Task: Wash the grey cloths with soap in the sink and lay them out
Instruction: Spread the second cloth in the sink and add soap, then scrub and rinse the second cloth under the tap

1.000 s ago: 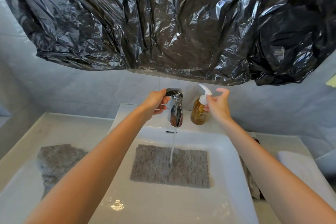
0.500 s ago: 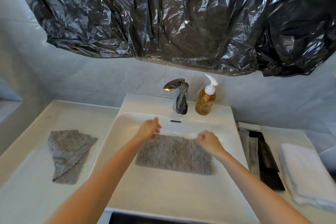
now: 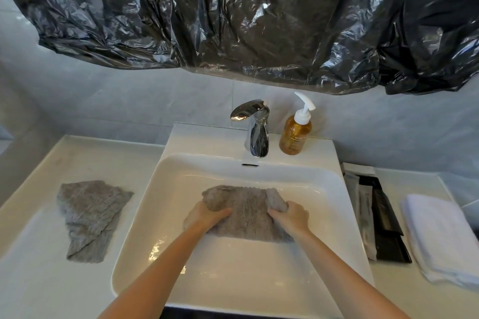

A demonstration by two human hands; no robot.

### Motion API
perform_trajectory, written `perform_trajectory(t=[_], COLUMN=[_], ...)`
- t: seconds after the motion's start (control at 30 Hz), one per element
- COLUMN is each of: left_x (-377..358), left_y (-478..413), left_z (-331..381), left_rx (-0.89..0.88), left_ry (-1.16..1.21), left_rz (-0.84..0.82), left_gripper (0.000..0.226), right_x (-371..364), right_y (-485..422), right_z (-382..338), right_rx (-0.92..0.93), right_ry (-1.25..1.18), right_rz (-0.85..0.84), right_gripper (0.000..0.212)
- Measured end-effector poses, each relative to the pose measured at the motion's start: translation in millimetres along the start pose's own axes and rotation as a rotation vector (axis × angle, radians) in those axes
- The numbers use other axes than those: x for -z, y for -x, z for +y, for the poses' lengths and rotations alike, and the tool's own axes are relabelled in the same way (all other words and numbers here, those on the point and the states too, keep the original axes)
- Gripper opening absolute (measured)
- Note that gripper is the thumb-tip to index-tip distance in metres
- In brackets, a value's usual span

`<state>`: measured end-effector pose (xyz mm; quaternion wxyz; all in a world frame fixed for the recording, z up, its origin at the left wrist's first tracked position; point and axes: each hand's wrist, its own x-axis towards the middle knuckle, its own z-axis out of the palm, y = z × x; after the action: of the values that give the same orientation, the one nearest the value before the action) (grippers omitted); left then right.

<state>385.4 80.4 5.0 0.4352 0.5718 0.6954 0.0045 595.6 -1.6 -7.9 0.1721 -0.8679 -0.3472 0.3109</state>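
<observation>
Gripping the grey cloth [image 3: 246, 212] at its two ends, both hands are down inside the white sink [image 3: 155, 184]. The left hand [image 3: 207, 215] has its fingers curled into the fabric, and a fold of the cloth's far left corner lies over the fingertips. The right hand [image 3: 290, 216] closes round the far right corner, which is rolled into a thick bunch against the fingers.

The cloth sits on the basin floor, roughly mid-sink, below the tap [image 3: 255, 132]. It is a taupe-grey piece with a nubbly, matted pile. Its far edge is rumpled and drawn up between the hands, while its near edge lies flat in a fairly straight line. Wet glints shine on the basin floor in front of it.

A second grey cloth [image 3: 88, 217] lies on the counter [image 3: 31, 254] to the left of the sink, well apart from the first. It is spread out but creased, with an uneven outline.

An amber soap bottle [image 3: 295, 134] with a white pump stands just beside the tap on the sink's back ledge. Dark packets [image 3: 381, 217] and a folded white towel [image 3: 445, 235] lie on the counter to the right. A crinkled black plastic sheet [image 3: 233, 21] hangs across the wall above.
</observation>
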Motion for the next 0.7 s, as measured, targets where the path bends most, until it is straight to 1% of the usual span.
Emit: perform_trajectory(t=[0.07,0.13,0.2,0.33,0.37,0.4,0.43,0.5,0.53,0.6,0.67,0.7], left_x=[-4,-6,-4,4,3,1,-3,-14,-20,-29,-24,-16], left_y=[2,5,12,34,40,45,50,64,75,96,102,97], left_z=[5,11,19,31,34,38,41,53,59,69,73,74], left_rx=[-0.05,-0.086,-0.122,-0.225,-0.258,-0.292,-0.31,-0.279,-0.252,-0.246,-0.292,-0.311], left_ry=[0.106,0.251,0.417,0.619,0.642,0.65,0.669,0.785,0.852,0.934,0.883,0.857], left_rz=[-0.014,-0.033,-0.068,-0.131,-0.115,-0.064,0.003,0.172,0.228,0.247,0.246,0.269], left_gripper=[0.057,0.039,0.031,0.015,0.014,0.015,0.016,0.013,0.012,0.011,0.01,0.01], right_x=[4,11,18,28,27,23,17,3,0,3,6,3], right_y=[3,9,16,39,48,58,69,85,89,85,85,90], right_z=[-5,-9,-13,-27,-32,-38,-45,-61,-69,-81,-87,-91], right_rx=[0.004,0.02,0.069,0.194,0.236,0.28,0.318,0.369,0.361,0.269,0.152,0.144], right_ry=[-0.192,-0.378,-0.454,-0.597,-0.615,-0.617,-0.6,-0.553,-0.548,-0.569,-0.618,-0.639], right_rz=[-0.108,-0.141,-0.101,-0.028,-0.003,0.029,0.066,0.14,0.178,0.264,0.27,0.237], right_gripper=[0.034,0.026,0.023,0.021,0.017,0.014,0.013,0.018,0.022,0.027,0.031,0.033])
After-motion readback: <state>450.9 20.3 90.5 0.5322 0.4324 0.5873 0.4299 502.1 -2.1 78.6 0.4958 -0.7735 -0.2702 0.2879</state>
